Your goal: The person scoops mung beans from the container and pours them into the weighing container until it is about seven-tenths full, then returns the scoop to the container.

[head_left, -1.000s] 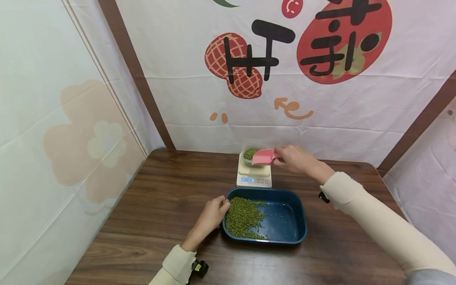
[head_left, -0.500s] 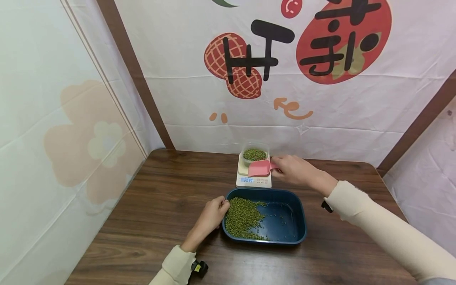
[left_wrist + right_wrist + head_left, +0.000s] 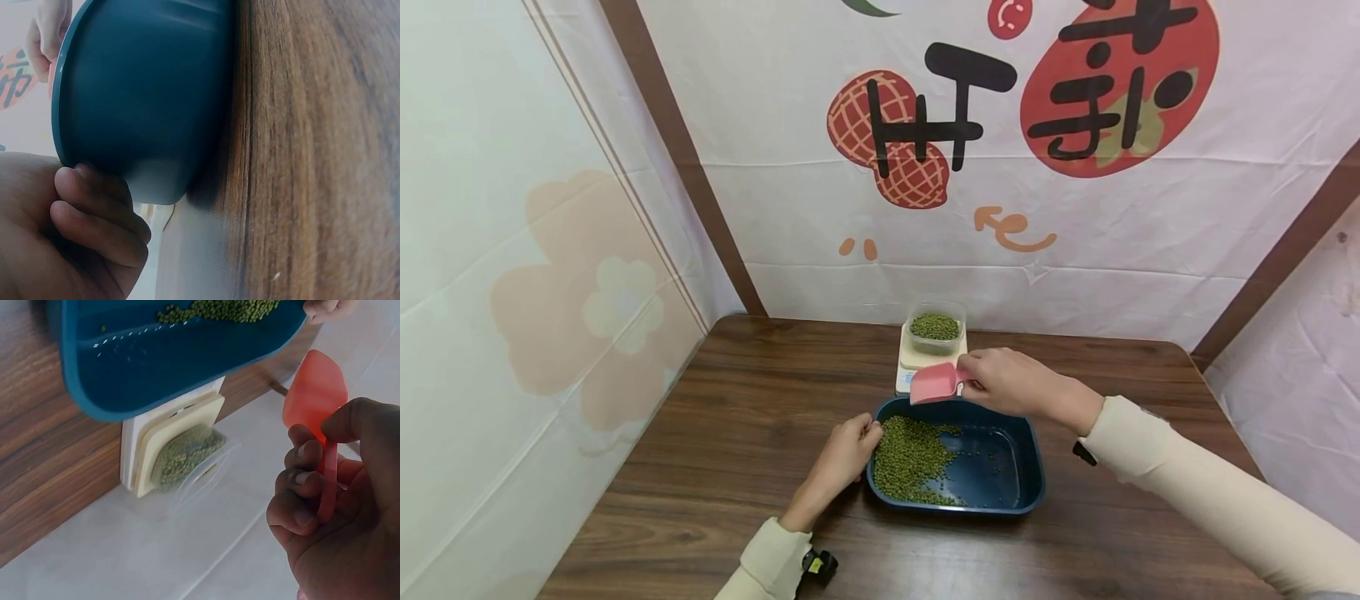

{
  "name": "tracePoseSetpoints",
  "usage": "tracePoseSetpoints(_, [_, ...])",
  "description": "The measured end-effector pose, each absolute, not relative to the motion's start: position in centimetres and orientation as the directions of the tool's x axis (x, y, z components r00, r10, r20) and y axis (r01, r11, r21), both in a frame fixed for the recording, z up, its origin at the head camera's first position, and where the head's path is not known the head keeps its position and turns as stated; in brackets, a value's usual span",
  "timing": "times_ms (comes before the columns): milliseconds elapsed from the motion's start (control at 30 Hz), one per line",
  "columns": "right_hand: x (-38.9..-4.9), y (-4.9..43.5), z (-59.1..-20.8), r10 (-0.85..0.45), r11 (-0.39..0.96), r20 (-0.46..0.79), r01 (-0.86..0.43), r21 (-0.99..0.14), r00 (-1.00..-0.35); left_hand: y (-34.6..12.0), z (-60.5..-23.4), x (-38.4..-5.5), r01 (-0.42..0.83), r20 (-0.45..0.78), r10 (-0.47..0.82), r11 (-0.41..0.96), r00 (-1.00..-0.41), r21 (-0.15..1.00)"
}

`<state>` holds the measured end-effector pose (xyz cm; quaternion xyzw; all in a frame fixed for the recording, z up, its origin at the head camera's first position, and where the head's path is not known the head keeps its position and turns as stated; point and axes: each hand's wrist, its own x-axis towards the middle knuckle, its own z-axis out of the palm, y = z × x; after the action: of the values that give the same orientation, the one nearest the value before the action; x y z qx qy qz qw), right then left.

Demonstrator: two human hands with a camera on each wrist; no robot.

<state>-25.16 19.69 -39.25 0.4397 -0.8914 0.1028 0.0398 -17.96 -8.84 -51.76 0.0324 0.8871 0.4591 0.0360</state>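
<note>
My right hand (image 3: 1011, 382) grips the handle of a pink scoop (image 3: 934, 383), held above the far rim of a dark blue tray (image 3: 996, 482). In the head view no beans show in the scoop's blade. Green beans (image 3: 912, 458), like mung beans, are heaped at the tray's left end, with a few scattered rightward. At the tray's left rim my left hand (image 3: 842, 454) holds on, its fingers (image 3: 103, 215) curled against the outer wall. Behind the tray, a clear plastic container (image 3: 936, 343) with green beans stands on a kitchen scale (image 3: 917, 360); the scoop partly covers the scale's display.
The brown wooden table (image 3: 760, 400) carries the tray and scale. A white printed cloth (image 3: 790, 217) hangs right behind the table's back edge, close to the scale. Another cloth (image 3: 550, 417) hangs along the left side.
The right hand has drawn the scoop from over the container toward the tray, uncovering the container and overlapping the scale's display. The left hand and tray have stayed put.
</note>
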Motion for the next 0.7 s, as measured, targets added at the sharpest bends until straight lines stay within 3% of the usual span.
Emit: tracePoseSetpoints(700, [-22.8,18.3,-40.4,-0.807,0.567,0.085,-0.807,-0.165,-0.584,-8.9,-51.8,-18.0,0.021,-0.029,0.078,0.575,-0.997,0.818])
